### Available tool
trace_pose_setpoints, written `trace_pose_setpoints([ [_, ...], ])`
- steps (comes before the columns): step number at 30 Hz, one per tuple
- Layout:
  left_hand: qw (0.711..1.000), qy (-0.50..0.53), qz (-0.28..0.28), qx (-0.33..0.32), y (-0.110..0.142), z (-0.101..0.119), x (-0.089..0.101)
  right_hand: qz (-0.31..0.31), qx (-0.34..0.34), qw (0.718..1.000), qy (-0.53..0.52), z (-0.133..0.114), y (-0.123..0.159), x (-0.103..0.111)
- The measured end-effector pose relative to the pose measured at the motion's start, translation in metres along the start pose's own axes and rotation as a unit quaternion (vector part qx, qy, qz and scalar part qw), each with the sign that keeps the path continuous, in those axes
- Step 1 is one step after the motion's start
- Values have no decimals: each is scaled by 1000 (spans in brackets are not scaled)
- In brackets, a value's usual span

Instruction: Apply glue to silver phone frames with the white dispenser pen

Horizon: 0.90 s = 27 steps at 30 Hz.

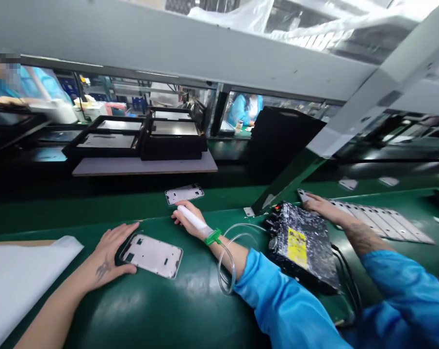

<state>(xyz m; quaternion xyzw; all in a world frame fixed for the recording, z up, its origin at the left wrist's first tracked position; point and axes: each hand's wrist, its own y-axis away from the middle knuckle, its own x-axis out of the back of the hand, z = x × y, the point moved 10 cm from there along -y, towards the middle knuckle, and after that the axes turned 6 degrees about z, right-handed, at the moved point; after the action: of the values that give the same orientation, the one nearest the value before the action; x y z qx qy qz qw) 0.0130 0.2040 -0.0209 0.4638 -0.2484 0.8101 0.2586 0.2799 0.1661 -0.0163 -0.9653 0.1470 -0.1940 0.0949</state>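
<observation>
Green bench (pixel 128 315): shiny, with one pale phone-shaped plate (pixel 154 254) lying flat on it, full of small dark holes.
Left hand (pixel 108 254): spread wide, thumb and fingers around the left end of that plate.
Right hand (pixel 187 228): curled, holding a white tube (pixel 193 218) with a green cap (pixel 212 236) near the wrist.
Black box (pixel 317 242): has white splashes and a yellow label (pixel 297 246).
Clear hose (pixel 227 281): loops between the green cap and the box.
Second plate (pixel 185 194): just past the right hand; I cannot tell if they touch.
Co-worker's hand (pixel 316 206): at the left end of a row of pale plates (pixel 382 223); I cannot tell its grip.
</observation>
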Motion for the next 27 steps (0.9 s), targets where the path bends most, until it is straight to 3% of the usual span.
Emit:
trace_pose_setpoints([
  [4,998,20,50,20,-4,-1,5,-76,28,997,3,-25,26,-17],
  [8,999,-2,37,-4,3,25,-4,-134,-5,990,-31,-17,50,-31],
  [13,999,29,17,41,4,35,-18,-104,-70,981,-146,6,52,-31],
  [17,998,38,29,40,4,46,-18,-83,-110,976,-167,1,57,-30],
  [20,998,50,21,23,5,53,-21,-112,-126,971,-167,-6,66,-38],
  [23,998,69,4,-3,7,61,-29,-140,-124,972,-142,-11,70,-45],
  [27,996,86,-12,-23,7,69,-35,-149,-66,983,-84,-22,68,-45],
])
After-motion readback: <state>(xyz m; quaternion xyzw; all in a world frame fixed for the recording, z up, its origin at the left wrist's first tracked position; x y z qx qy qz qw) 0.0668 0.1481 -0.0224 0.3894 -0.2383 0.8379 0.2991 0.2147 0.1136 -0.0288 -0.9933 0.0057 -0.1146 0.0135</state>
